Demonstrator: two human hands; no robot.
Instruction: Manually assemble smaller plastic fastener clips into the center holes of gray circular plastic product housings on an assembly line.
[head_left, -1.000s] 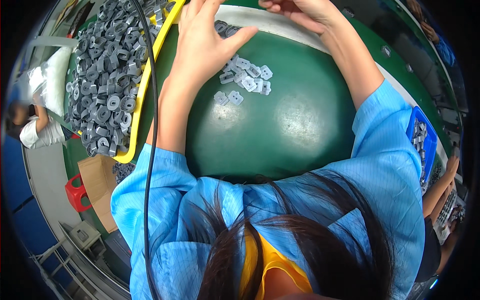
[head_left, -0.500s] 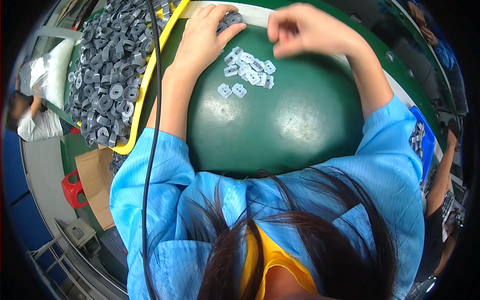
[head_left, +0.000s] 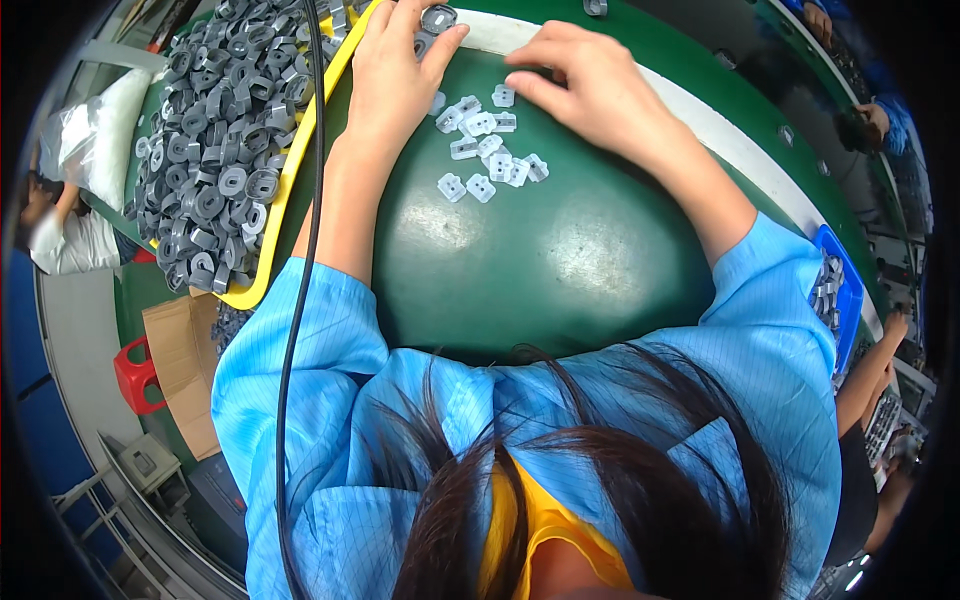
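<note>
My left hand (head_left: 395, 60) is at the far edge of the green table, beside the yellow bin. Its thumb and fingers curve around a grey oval plastic part (head_left: 438, 18), and a second grey part (head_left: 423, 44) sits against the palm side. My right hand (head_left: 590, 90) reaches in from the right, palm down, thumb and bent fingers apart, with nothing visible in them. Just left of its thumb lies a translucent plastic piece (head_left: 503, 96). Several similar translucent pieces (head_left: 480, 124) are scattered between my hands, two of them nearer to me.
A yellow bin (head_left: 268, 250) heaped with grey parts (head_left: 210, 150) stands at my left. A black cable (head_left: 300, 300) hangs across the view. Beyond the pale strip (head_left: 690, 108), small grey parts (head_left: 725, 60) sit on green. A blue tray (head_left: 852, 290) is at right; other people work nearby.
My right hand has come left and lower, toward the translucent pieces, some of which have shifted. My left hand has drawn slightly left with the grey part. Grey parts beyond the strip have shifted.
</note>
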